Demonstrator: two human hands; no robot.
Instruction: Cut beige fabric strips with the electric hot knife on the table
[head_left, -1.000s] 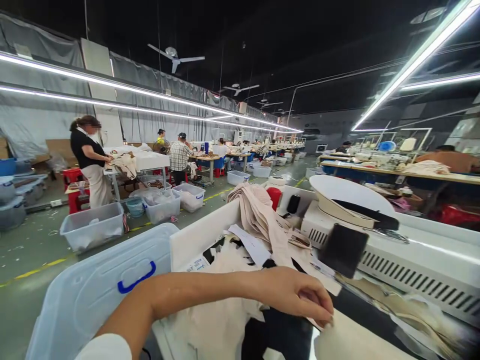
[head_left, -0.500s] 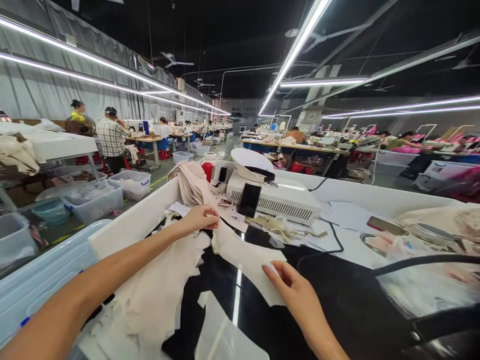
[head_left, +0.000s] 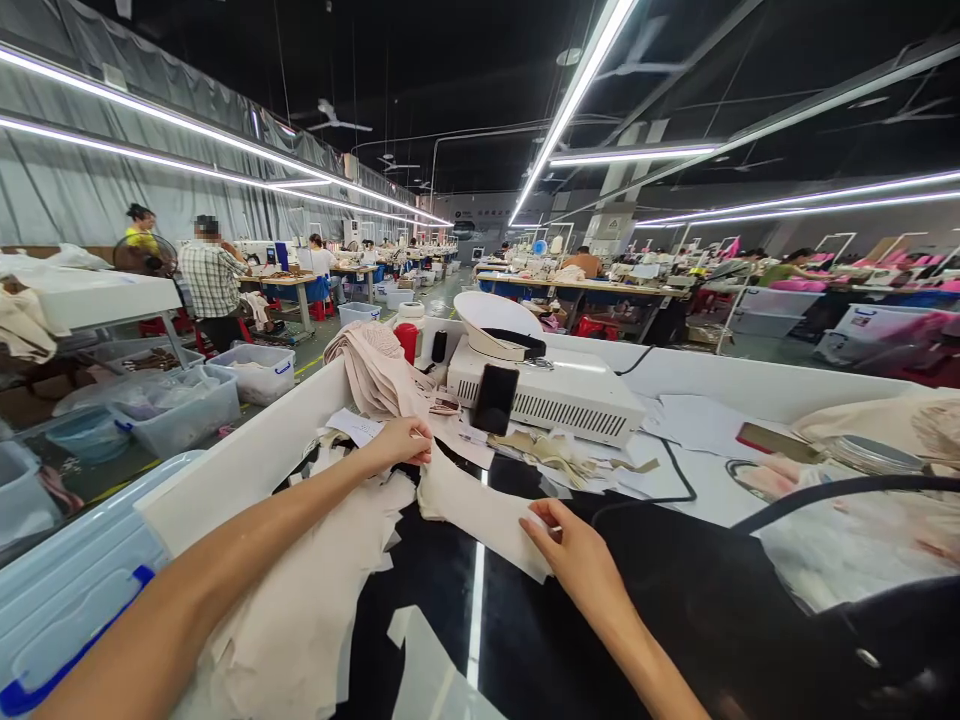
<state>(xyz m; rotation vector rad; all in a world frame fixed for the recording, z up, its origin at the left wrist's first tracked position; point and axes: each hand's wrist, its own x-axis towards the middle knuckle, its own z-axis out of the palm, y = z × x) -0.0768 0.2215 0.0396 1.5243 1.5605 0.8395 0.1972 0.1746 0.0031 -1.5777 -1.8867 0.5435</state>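
My left hand (head_left: 400, 443) pinches the far end of a cream fabric piece (head_left: 480, 511) that lies stretched across the glossy black tabletop (head_left: 645, 610). At the piece's near right corner my right hand (head_left: 574, 553) grips the cloth with thumb on top. Between the two hands the strip sags slightly. A heap of cream fabric scraps (head_left: 300, 610) lies to the left under my left forearm.
A white machine (head_left: 555, 395) with a black phone (head_left: 495, 399) leaning on it stands behind the cloth. Folded beige fabric (head_left: 371, 370) hangs over the table's white rim (head_left: 247, 465). A clear bin lid with blue handle (head_left: 67, 610) sits at left. Other people work at distant tables.
The view swung right from the aisle to the table. My right hand came into sight and took the cloth's near corner; both hands now hold it slightly farther away and flatter.
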